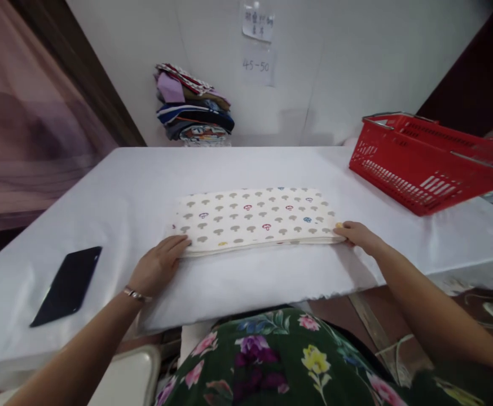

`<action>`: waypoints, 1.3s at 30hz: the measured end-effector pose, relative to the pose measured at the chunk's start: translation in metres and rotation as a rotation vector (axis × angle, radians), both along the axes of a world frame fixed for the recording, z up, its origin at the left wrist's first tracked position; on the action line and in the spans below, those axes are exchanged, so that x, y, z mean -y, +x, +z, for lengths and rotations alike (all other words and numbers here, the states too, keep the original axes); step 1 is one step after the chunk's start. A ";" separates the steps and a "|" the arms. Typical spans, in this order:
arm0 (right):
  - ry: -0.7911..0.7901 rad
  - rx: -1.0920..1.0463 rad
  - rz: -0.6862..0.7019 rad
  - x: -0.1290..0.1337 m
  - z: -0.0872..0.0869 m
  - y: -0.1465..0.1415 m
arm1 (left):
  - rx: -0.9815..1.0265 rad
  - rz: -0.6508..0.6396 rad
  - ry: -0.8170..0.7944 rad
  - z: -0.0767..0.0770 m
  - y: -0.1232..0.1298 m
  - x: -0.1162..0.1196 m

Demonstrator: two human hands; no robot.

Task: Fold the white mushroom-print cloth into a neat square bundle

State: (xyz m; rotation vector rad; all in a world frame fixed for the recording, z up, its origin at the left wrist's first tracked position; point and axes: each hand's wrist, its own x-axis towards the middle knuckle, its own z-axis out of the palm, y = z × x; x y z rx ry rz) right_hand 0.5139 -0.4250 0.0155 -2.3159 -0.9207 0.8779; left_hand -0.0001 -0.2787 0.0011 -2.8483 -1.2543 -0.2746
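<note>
Currently I'm seeing folded mushroom-print cloth (255,217) lying on white surface (246,169), long axis running L–R betw. both grips, abt equally near. R grip (360,237) is pinching near-R corner; L grip (158,264) is touching near-L corner, can't tell if it's pinching.

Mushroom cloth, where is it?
In the head view, the mushroom-print cloth lies on the white table between the left hand and the right hand, touching both.

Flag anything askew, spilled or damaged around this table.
Nothing looks spilled. The white table cover looks ragged along part of its front edge, unlike its straight far edge. The mushroom-print cloth lies flat, left hand and right hand at its near corners.
</note>
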 end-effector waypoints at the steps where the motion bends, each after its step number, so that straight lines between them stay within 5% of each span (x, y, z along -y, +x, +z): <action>1: 0.031 -0.001 0.008 0.001 0.000 0.002 | -0.005 0.018 -0.003 0.000 -0.001 0.000; 8: 0.037 -0.104 -0.033 0.021 -0.010 0.007 | 0.019 -0.010 0.033 -0.001 -0.016 0.002; 15: 0.064 -0.031 -0.052 0.027 -0.039 0.013 | 0.104 0.022 -0.037 -0.005 -0.020 0.015; 19: 0.029 0.174 0.098 0.023 -0.050 0.034 | 0.233 0.091 -0.163 0.003 -0.022 0.019; 24: 0.267 0.635 0.397 -0.025 -0.030 -0.004 | 0.383 0.170 -0.137 0.028 0.013 -0.006; 28: 0.446 0.747 0.684 -0.080 -0.020 -0.072 | 0.178 0.146 -0.098 0.024 0.058 -0.047; 31: 0.288 0.833 0.732 -0.103 -0.039 -0.081 | 0.023 0.268 -0.156 0.005 0.067 -0.069; 35: 0.193 0.840 0.698 -0.105 -0.064 -0.060 | -0.030 0.312 -0.210 -0.010 0.057 -0.079; 39: 0.233 0.851 0.720 -0.116 -0.047 -0.072 | 0.003 0.360 -0.229 0.002 0.072 -0.087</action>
